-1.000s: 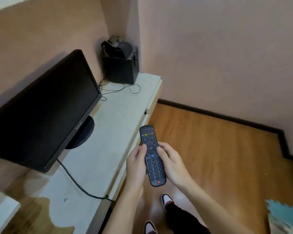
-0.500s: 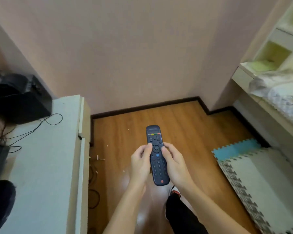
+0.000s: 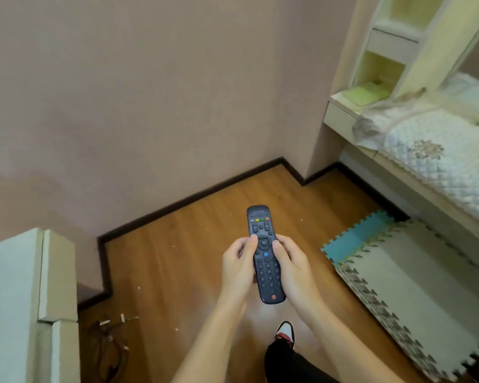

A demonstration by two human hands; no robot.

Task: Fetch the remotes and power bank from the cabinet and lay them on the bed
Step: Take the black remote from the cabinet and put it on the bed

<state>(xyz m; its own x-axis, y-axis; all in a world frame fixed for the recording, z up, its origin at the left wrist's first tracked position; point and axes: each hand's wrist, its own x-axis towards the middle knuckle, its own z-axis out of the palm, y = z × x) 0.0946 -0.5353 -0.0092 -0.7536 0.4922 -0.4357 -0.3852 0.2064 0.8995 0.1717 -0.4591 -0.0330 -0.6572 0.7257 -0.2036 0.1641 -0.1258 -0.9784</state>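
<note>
Both thumbs on top of the remote [image 3: 264,255], fingers wrapped under, so both hands closed on it: left hand [image 3: 239,268] on the remote's left edge, thumb by the round nav pad; right hand [image 3: 293,269] on the right edge, thumb next to the blue btn. Remote is black, held face up at mid-frame over bare wood floor [image 3: 194,244], top end pointing away from the person, red btn at the near end. Forearms come in from bottom centre; one shoe [image 3: 285,331] and a dark trouser leg below the hands. Floor ahead and to the right of the hands is open up to the dark skirting along the wall [image 3: 150,92]; wall steps out at a corner upper right. Foam puzzle mat [image 3: 415,294] on the floor to the right, blue tile at its far corner, butting the bed base. Bed [image 3: 437,161] at right edge w/ white quilted cover, well apart from the hands; shelf unit [image 3: 385,51] at its head end. Cabinet [image 3: 14,299] at left edge, corner sticking toward the floor gap. Cables and small white scraps on the floor beside the cabinet, lower left. No power bank in view.
</note>
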